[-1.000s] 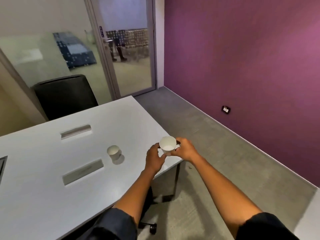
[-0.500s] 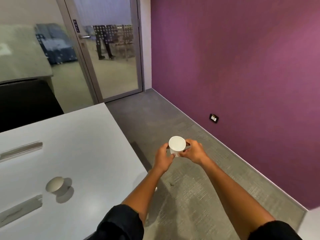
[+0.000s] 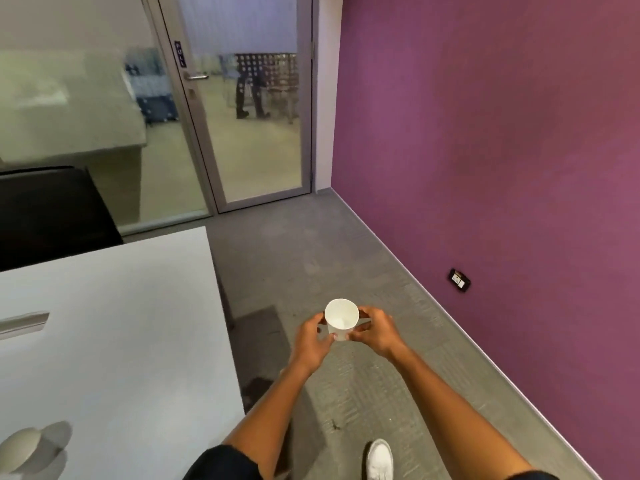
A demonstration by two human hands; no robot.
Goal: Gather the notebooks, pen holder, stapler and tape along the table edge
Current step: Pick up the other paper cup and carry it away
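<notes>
A white shoe (image 3: 380, 459) steps on grey carpet at 6 o'clock. Above it, the left hand (image 3: 311, 341) and right hand (image 3: 375, 332) cup a white paper cup (image 3: 341, 319) — fingers curled around its sides — off the white table (image 3: 121, 323) at 9 o'clock, where a second cup (image 3: 19, 450) stands.

We see the worktop (image 3: 114, 327) on the left, a cup (image 3: 20, 448) lying on its near left corner. Right of it, over the floor (image 3: 346, 258), the left hand (image 3: 311, 344) and right hand (image 3: 377, 332) flank a second cup (image 3: 341, 320). A chair (image 3: 52, 213) stands behind the worktop; a shoe (image 3: 379, 459) sits below the hands.
</notes>
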